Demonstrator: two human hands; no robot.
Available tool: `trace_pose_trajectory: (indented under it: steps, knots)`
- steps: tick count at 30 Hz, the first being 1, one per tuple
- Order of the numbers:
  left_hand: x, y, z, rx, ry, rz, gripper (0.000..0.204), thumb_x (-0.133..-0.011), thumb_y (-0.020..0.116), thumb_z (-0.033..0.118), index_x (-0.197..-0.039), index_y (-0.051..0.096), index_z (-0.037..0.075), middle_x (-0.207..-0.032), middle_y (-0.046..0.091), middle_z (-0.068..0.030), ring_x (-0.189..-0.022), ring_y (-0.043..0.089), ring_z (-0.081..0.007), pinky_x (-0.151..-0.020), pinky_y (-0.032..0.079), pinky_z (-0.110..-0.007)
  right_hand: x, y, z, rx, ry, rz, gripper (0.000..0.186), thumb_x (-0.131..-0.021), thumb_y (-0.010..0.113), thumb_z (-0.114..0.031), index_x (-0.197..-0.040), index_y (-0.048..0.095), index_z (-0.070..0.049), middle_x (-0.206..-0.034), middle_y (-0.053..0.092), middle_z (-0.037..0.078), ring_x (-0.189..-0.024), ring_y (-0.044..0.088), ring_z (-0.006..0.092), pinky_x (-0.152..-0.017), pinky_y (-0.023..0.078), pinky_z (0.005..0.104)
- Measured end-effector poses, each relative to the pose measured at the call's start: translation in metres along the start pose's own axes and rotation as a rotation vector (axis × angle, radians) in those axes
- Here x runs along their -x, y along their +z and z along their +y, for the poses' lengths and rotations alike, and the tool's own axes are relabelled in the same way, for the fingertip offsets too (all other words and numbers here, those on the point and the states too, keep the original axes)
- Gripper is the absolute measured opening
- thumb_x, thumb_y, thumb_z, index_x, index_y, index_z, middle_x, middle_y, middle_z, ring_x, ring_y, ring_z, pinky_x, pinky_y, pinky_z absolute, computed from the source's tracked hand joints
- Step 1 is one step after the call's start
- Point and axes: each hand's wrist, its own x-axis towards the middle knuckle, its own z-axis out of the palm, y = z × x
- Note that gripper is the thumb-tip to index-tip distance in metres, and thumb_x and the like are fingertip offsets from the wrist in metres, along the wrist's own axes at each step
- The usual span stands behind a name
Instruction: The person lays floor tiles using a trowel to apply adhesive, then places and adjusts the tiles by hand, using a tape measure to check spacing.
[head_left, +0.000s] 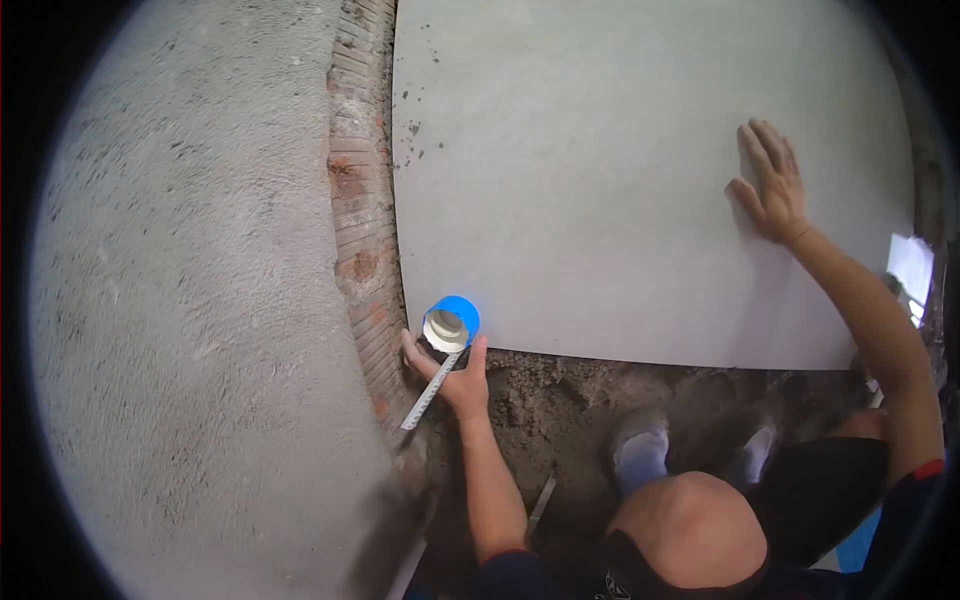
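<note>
Near the lower left corner of a large pale slab (640, 190), my left hand (462, 390) is closed round a short blue tube (462, 311) with a cream, stepped inside. My thumb lies at its right, my fingers at its left. A white strip with scale marks (427, 396) runs from beneath the tube across my palm, down and left. What holds the strip is hidden. Over on the right, my right hand (772, 190) lies flat on the slab with its fingers stretched out, holding nothing.
A rough grey plastered wall (200, 280) fills the left side. Between it and the slab runs a band of exposed brick (362, 200). Dark, lumpy mortar (545, 395) borders the slab's near edge. My feet (642, 452) and bent knee (690, 530) are close by.
</note>
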Motion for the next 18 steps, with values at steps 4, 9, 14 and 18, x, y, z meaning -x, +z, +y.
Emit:
trace_pose_trajectory:
  steps: [4,9,14,18]
  knots:
    - [0.014,0.008,0.008,-0.121,-0.077,0.089,0.103,-0.072,0.083,0.011,-0.149,0.016,-0.001,-0.142,0.036,-0.0231,-0.130,0.041,-0.0335,-0.109,0.035,-0.045,-0.004,-0.002,0.001,-0.010,-0.005,0.026,0.065,-0.093,0.049,-0.043,-0.149,0.033,-0.014,-0.153,0.032,0.010,-0.144,0.026,0.0289,-0.119,0.018,0.0453]
    - [0.005,0.032,0.025,0.019,-0.133,0.173,0.089,-0.078,0.079,0.013,-0.143,0.022,-0.007,-0.138,0.039,-0.0229,-0.126,0.044,-0.0306,-0.106,0.038,-0.043,-0.003,0.001,0.004,-0.066,-0.026,0.028,0.061,-0.094,0.047,-0.042,-0.147,0.038,-0.012,-0.151,0.036,0.010,-0.142,0.029,0.0294,-0.119,0.019,0.0454]
    - [0.000,0.034,0.038,0.061,-0.099,0.110,0.088,-0.081,0.073,0.014,-0.144,0.017,-0.009,-0.136,0.040,-0.0235,-0.124,0.045,-0.0302,-0.108,0.034,-0.046,0.003,0.008,0.011,-0.027,-0.041,0.053,0.059,-0.094,0.048,-0.040,-0.147,0.040,-0.017,-0.151,0.037,0.008,-0.141,0.031,0.0295,-0.118,0.022,0.0448]
    - [0.007,0.026,0.016,0.165,-0.135,0.093,0.094,-0.079,0.072,0.012,-0.145,0.010,-0.013,-0.137,0.039,-0.0263,-0.126,0.043,-0.0317,-0.112,0.026,-0.047,0.002,0.008,0.013,0.006,-0.060,0.046,0.061,-0.093,0.044,-0.044,-0.147,0.039,-0.016,-0.153,0.034,0.008,-0.142,0.030,0.0313,-0.120,0.020,0.0454]
